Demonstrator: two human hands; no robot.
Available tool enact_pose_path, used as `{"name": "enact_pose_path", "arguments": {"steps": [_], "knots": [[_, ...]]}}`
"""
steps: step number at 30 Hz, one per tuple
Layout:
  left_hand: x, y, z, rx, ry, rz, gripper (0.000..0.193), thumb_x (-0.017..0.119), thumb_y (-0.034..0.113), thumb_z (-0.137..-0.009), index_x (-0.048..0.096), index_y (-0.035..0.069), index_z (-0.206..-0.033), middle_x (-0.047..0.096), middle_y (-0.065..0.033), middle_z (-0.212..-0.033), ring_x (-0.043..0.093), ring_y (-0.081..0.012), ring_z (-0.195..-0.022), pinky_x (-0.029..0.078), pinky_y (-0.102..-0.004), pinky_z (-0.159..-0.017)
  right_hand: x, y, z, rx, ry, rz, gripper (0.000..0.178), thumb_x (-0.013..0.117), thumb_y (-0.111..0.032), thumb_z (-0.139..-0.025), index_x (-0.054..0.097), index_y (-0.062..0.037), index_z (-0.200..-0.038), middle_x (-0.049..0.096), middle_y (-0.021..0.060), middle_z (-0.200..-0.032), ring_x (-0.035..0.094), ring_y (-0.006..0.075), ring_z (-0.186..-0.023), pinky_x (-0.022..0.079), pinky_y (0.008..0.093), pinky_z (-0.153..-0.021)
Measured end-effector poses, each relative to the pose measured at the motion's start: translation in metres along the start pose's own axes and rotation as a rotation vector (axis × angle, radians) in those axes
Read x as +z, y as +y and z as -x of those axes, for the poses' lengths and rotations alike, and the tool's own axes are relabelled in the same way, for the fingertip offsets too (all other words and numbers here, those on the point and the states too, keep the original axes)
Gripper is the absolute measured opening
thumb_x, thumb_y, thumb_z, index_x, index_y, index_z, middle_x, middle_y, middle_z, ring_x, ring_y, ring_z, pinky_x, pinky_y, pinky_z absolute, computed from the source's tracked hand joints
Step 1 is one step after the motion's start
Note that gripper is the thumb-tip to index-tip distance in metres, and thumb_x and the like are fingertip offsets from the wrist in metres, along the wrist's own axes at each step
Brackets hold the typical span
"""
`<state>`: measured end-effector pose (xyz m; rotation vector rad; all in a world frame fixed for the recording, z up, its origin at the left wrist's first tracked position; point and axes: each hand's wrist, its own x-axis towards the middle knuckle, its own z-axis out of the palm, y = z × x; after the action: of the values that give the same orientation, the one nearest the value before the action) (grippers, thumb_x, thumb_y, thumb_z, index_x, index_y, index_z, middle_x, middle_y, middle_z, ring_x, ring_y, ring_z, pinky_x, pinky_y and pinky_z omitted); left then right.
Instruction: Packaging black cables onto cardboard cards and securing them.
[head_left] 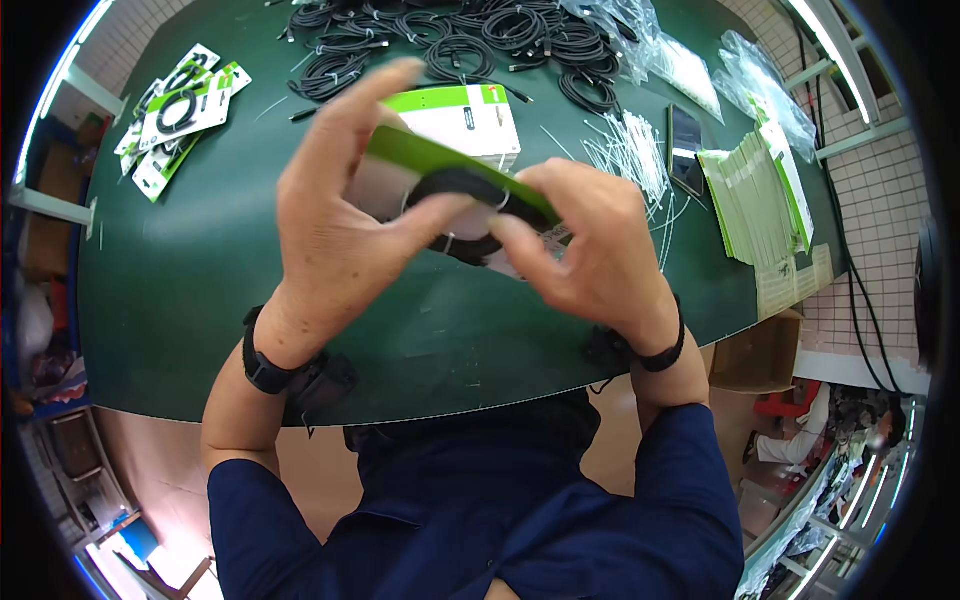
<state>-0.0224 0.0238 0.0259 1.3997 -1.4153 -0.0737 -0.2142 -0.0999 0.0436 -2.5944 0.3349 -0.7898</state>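
Between my two hands, above the middle of the green table, is a green-and-white packaging card (410, 157) with a coiled black cable (462, 186) on it, slightly blurred. My left hand (345, 205) grips the card from its left side, the thumb pressed on the coil and the index finger raised. From the right, my right hand (595, 235) pinches the card and coil, with thumb and fingers at the card's edge. White ties show around the coil. Just behind lies a stack of flat green-and-white cards (490, 118), partly hidden by the held one.
Many coiled black cables (460, 45) lie along the far edge. At the left is a pile of carded cables (180, 118). To the right are loose white cable ties (635, 150), a dark phone (685, 148), a row of folded cards (745, 195) and clear plastic bags (765, 85).
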Motion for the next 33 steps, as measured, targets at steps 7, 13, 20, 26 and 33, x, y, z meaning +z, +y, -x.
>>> {"name": "enact_pose_path", "arguments": {"steps": [7, 13, 20, 26, 33], "knots": [[0.020, 0.009, -0.003, -0.477, 0.222, 0.743, 0.054, 0.085, 0.007, -0.082, 0.063, -0.003, -0.130, 0.072, -0.0057, -0.101, 0.066, -0.0113, -0.081, 0.056, -0.0250, -0.072, 0.011, 0.020, 0.002, 0.294, 0.033, -0.357, 0.011, 0.068, -0.006, -0.091, 0.063, 0.0017, -0.098, 0.064, 0.0031, -0.076, 0.060, 0.0070, -0.068, 0.048, 0.0253, -0.062], [0.008, -0.009, 0.008, -0.648, -0.004, 0.695, 0.042, 0.081, 0.013, -0.088, 0.067, -0.004, -0.123, 0.073, -0.0057, -0.097, 0.065, -0.0081, -0.079, 0.052, -0.0217, -0.064, 0.020, 0.022, 0.004, 0.316, 0.000, -0.468, 0.015, 0.071, -0.004, -0.091, 0.064, 0.0026, -0.103, 0.067, 0.0049, -0.083, 0.063, 0.0067, -0.074, 0.052, 0.0228, -0.067], [0.007, -0.012, 0.007, -0.659, -0.134, 0.513, 0.026, 0.076, 0.009, -0.091, 0.071, -0.005, -0.112, 0.075, -0.0081, -0.094, 0.065, -0.0068, -0.073, 0.049, -0.0201, -0.051, 0.044, 0.029, 0.001, -0.008, 0.395, -0.199, 0.032, 0.083, 0.001, -0.082, 0.068, 0.0011, -0.111, 0.072, 0.0117, -0.101, 0.067, 0.0130, -0.077, 0.056, 0.0260, -0.070], [0.015, -0.012, 0.010, -0.608, -0.043, 0.652, 0.030, 0.069, 0.003, -0.093, 0.064, -0.009, -0.120, 0.073, -0.0132, -0.105, 0.067, -0.0121, -0.066, 0.055, -0.0232, -0.051, 0.054, 0.037, 0.001, -0.101, 0.434, -0.164, 0.034, 0.086, 0.003, -0.077, 0.071, -0.0002, -0.108, 0.073, 0.0137, -0.107, 0.068, 0.0154, -0.081, 0.056, 0.0269, -0.071], [0.010, -0.009, 0.010, -0.615, -0.087, 0.679, 0.034, 0.067, 0.002, -0.094, 0.058, -0.010, -0.125, 0.071, -0.0154, -0.112, 0.070, -0.0158, -0.070, 0.058, -0.0244, -0.052, 0.063, 0.033, 0.005, -0.011, 0.477, -0.229, 0.027, 0.082, 0.006, -0.080, 0.072, 0.0009, -0.105, 0.072, 0.0132, -0.108, 0.066, 0.0140, -0.084, 0.055, 0.0261, -0.074]]}}
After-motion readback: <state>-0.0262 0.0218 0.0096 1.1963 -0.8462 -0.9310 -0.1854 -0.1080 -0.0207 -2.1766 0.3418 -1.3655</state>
